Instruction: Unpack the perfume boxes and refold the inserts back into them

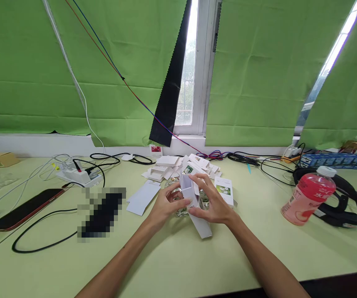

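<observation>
A small white cardboard box [190, 193] with its top flaps up is held between both my hands over the table. My left hand [168, 203] grips its left side, thumb across the front. My right hand [213, 203] closes on the right side, thumb low and fingers over the top. Below the box, a flat white piece of card [201, 226] slants toward me; whether it joins the box I cannot tell. Partly hidden behind my hands is clear glassware [181, 212]. A white box with a green picture [224, 189] lies just right of my right hand.
A heap of white boxes [166, 165] lies behind my hands, with flat white cards [143, 198] to the left. A pink drink bottle [309, 196] and black headphones [341, 203] stand at right. A phone [26, 209], a power strip [79, 176] and cables occupy the left.
</observation>
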`<state>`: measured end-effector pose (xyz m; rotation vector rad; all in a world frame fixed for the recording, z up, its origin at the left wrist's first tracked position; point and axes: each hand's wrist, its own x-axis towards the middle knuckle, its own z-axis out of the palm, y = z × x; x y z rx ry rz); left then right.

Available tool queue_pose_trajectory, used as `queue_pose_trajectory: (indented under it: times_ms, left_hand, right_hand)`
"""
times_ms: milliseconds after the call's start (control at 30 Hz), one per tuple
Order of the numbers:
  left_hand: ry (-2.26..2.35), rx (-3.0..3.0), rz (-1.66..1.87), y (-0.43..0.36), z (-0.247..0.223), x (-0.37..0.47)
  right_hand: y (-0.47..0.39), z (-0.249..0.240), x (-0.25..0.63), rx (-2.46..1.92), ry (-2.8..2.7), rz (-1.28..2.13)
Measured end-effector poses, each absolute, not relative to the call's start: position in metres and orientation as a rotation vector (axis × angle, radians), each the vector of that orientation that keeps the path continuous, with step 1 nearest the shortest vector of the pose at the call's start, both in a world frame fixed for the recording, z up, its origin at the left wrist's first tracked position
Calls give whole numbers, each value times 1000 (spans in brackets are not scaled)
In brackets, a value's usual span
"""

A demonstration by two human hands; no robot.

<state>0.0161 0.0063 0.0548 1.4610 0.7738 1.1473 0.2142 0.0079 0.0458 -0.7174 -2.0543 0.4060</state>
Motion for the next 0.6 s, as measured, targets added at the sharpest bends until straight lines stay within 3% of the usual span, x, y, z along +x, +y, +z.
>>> queue_pose_trajectory:
  times_ms: [600]
  left_hand:
    - [750,1456,1136,7,55,17]
  right_hand:
    - [8,45,215,-732,-2042,372]
